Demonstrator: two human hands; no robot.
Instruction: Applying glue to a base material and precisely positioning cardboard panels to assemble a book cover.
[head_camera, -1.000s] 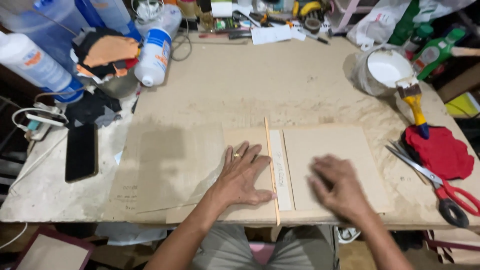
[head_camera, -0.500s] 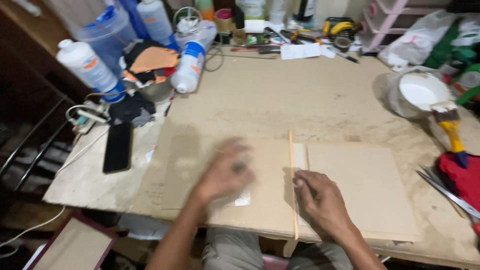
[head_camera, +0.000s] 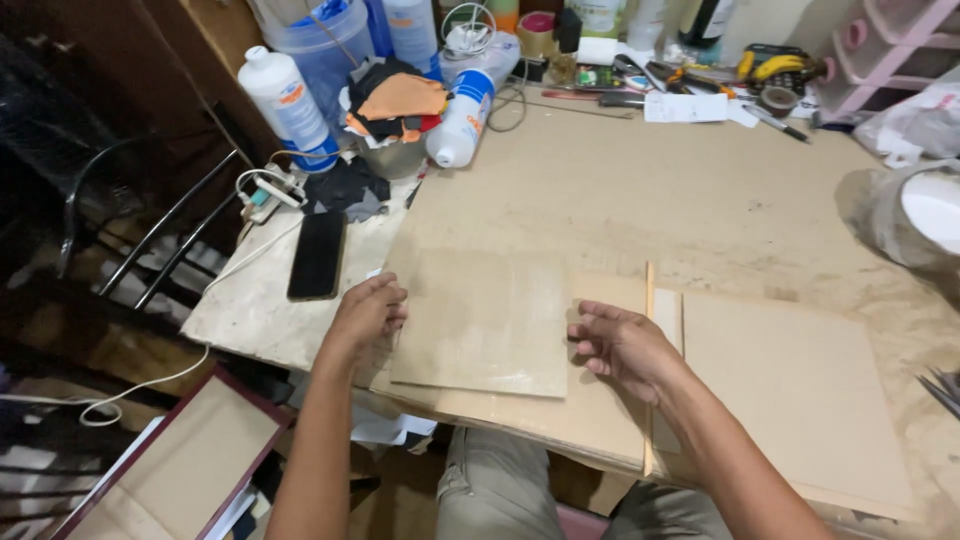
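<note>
Head view shows your two bare hands at the near edge of the table (head_camera: 700, 190), which is covered with a big brown board. Your left hand (head_camera: 368, 315) grips the left edge of a flat square sheet of tan cardboard (head_camera: 485, 320), with its fingers curled over that edge. Your right hand (head_camera: 620, 345) is just beside the sheet's right edge with its fingers bent in loosely; you cannot tell if they pinch the sheet. The sheet lies flat on a bigger tan board near the table's front edge. A thin wooden stick (head_camera: 649, 360) runs from front to back under your right wrist.

A flat black phone (head_camera: 317, 254) lies at the left edge. Behind it, at the far left corner, a tall white bottle with an orange and blue label (head_camera: 287, 103) stands up. Another white bottle with a blue label (head_camera: 463, 115) lies on its side nearby.
</note>
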